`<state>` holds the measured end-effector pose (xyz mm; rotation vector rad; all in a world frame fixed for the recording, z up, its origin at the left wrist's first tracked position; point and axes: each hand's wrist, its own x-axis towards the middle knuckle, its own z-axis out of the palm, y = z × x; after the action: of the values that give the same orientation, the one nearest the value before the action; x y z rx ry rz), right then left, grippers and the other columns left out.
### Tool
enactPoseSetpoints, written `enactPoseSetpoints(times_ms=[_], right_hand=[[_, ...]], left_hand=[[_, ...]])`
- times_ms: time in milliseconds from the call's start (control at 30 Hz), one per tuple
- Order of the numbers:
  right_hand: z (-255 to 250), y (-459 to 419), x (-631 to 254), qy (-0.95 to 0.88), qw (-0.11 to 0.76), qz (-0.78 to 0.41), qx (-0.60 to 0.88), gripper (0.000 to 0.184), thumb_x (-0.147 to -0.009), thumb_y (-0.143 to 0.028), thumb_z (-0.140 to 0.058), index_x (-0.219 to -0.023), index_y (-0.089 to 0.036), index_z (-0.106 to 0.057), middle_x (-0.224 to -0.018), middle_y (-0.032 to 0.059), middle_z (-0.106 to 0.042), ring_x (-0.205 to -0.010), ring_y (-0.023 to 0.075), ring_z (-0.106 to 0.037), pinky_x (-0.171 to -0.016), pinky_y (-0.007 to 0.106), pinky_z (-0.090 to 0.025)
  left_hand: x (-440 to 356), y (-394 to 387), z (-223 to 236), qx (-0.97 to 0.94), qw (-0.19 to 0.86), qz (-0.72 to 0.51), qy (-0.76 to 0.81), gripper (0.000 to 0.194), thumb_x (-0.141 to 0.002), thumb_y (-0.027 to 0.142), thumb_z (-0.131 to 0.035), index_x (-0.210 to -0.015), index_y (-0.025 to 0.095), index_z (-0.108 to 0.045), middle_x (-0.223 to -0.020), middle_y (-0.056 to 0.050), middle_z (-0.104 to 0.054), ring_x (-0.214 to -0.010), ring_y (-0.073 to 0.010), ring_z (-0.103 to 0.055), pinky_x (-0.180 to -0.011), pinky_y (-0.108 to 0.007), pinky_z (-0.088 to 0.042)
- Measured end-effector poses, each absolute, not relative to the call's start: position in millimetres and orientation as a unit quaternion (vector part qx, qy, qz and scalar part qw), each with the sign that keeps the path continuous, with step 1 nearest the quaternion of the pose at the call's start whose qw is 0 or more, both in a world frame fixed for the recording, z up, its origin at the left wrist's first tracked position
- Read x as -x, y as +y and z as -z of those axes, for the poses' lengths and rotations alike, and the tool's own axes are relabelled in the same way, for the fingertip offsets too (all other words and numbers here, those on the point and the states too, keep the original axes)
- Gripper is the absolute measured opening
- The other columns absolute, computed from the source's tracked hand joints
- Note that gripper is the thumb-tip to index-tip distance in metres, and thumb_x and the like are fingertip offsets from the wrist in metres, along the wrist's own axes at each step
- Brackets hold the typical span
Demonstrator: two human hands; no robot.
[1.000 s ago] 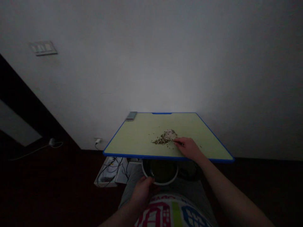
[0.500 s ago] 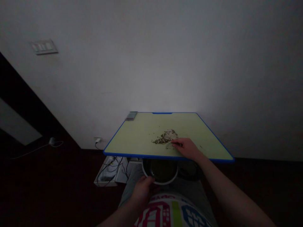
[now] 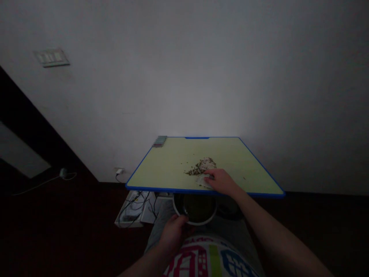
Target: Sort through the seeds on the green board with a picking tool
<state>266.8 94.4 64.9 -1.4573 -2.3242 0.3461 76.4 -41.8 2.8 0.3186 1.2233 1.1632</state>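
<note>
My left hand (image 3: 173, 231) grips the near-left rim of a pale-edged bowl (image 3: 203, 222) with a dark inside, held over my lap just below the table's front edge. On the light yellow-green table (image 3: 161, 171), my right hand (image 3: 220, 180) is closed on a pale, see-through flat piece (image 3: 202, 181), whose exact kind I cannot make out. The piece lies close to the tabletop, at the near side of a heap of small dark grains (image 3: 195, 170). A pile of whitish bits (image 3: 208, 163) adjoins the grains, just beyond my fingers.
The small folding-style table has a blue rim (image 3: 161, 189). A blurred-out item (image 3: 160, 141) sits at its back-left corner. Left under the table stands a white box with cables (image 3: 134, 207). A grey wall (image 3: 201, 77) rises behind, with a plugged socket (image 3: 119, 171).
My right hand has shifted slightly left with the pale flat piece, which now shows more and covers scattered grains near the front. My left hand and the bowl stay in place.
</note>
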Motion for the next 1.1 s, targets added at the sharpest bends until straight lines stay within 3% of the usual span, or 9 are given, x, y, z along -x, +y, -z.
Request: enactPoseSetpoints(times_ms=[300, 467, 600, 767, 1100], right_hand=[[-63.3, 75.9, -245.5, -0.852, 0.215, -0.197, 0.434, 0.031, -0.079, -0.029, -0.06, -0.106, -0.019, -0.072, -0.081, 0.0049, -0.073, -0.071, 0.0176, -0.064, -0.067, 0.027, -0.045], [-55.3, 72.1, -265.6, -0.803, 0.312, -0.207, 0.464, 0.027, -0.081, -0.03, -0.057, -0.103, -0.019, -0.07, -0.071, 0.0019, -0.069, -0.062, 0.0157, -0.06, -0.062, 0.026, -0.044], [-61.9, 79.7, -289.6, -0.767, 0.38, -0.134, 0.5, 0.019, -0.081, -0.029, -0.057, -0.088, -0.017, -0.07, -0.08, 0.0052, -0.07, -0.071, 0.0178, -0.062, -0.066, 0.028, -0.046], [-65.4, 84.5, -292.8, -0.81, 0.343, -0.047, 0.472, 0.016, -0.083, -0.024, -0.056, -0.087, -0.018, -0.071, -0.085, 0.0068, -0.072, -0.08, 0.0201, -0.063, -0.075, 0.031, -0.046], [-50.0, 73.4, -264.3, -0.882, 0.256, 0.0, 0.396, 0.019, -0.086, -0.017, -0.053, -0.088, -0.019, -0.072, -0.084, 0.0051, -0.071, -0.084, 0.0191, -0.06, -0.081, 0.03, -0.045]], left_hand=[[-75.8, -41.3, -1.4, -0.149, 0.661, -0.508, 0.532, 0.016, -0.071, 0.007, -0.054, -0.062, 0.019, -0.058, -0.059, 0.0, -0.067, -0.06, -0.0176, -0.063, -0.062, -0.031, -0.052], [-75.2, -40.8, 1.1, -0.14, 0.661, -0.509, 0.533, 0.016, -0.072, 0.007, -0.053, -0.064, 0.02, -0.059, -0.06, 0.001, -0.067, -0.06, -0.0171, -0.063, -0.062, -0.031, -0.053], [-74.9, -41.9, 2.3, -0.138, 0.66, -0.508, 0.536, 0.014, -0.072, 0.006, -0.054, -0.067, 0.018, -0.06, -0.061, 0.0, -0.068, -0.059, -0.0162, -0.063, -0.062, -0.03, -0.053], [-75.4, -41.9, 2.3, -0.138, 0.659, -0.511, 0.534, 0.015, -0.074, 0.005, -0.052, -0.068, 0.017, -0.059, -0.061, -0.001, -0.069, -0.058, -0.0162, -0.064, -0.062, -0.03, -0.054], [-74.9, -42.4, 2.1, -0.142, 0.658, -0.51, 0.535, 0.014, -0.073, 0.007, -0.054, -0.066, 0.017, -0.06, -0.06, -0.001, -0.07, -0.059, -0.0173, -0.065, -0.062, -0.031, -0.054]])
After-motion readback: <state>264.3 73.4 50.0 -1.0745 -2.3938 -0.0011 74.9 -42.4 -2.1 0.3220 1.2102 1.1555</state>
